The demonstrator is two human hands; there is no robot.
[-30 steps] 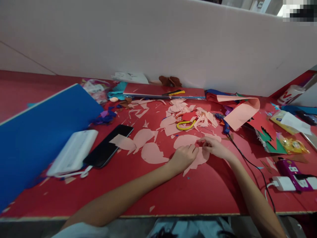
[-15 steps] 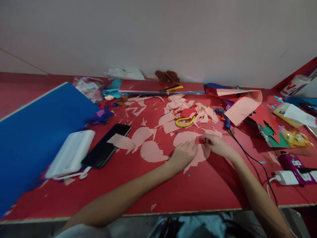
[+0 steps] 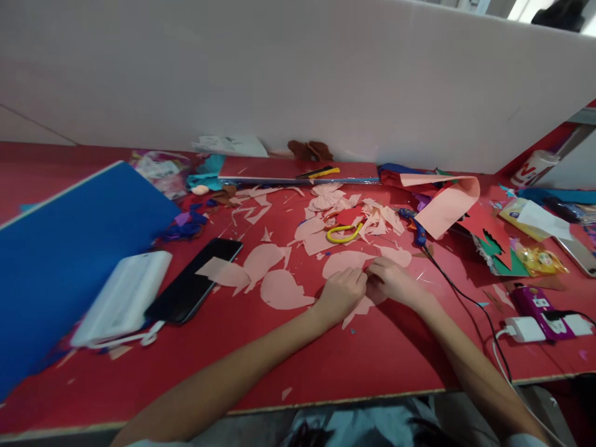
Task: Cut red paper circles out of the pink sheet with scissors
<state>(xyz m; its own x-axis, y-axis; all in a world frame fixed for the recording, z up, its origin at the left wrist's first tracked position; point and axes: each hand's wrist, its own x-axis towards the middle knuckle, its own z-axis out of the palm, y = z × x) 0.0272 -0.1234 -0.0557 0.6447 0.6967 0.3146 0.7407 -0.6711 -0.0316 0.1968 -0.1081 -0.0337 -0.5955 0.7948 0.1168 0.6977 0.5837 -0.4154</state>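
My left hand (image 3: 343,293) rests over pale pink cut-outs on the red table (image 3: 298,363), its fingers curled and pinched. Fingertip to fingertip with it, my right hand (image 3: 392,282) is also closed. What they pinch is hidden by the fingers. Beneath and beside the hands lie a pink cut-out (image 3: 347,262) just behind and a rounded pink piece (image 3: 283,290) to the left. Yellow-handled scissors (image 3: 343,233) lie farther back, partly covered by pink scraps (image 3: 379,217).
At the left stand a blue board (image 3: 84,248), a white power bank (image 3: 125,295) and a black phone (image 3: 195,279). Right of my hands lies a blue glue gun (image 3: 419,231) with its cord. A folded pink sheet (image 3: 449,208) and a purple power strip (image 3: 542,310) are farther right.
My right hand has moved left, so its fingertips now meet those of my left hand. The view has shifted slightly; the scraps lie as before.
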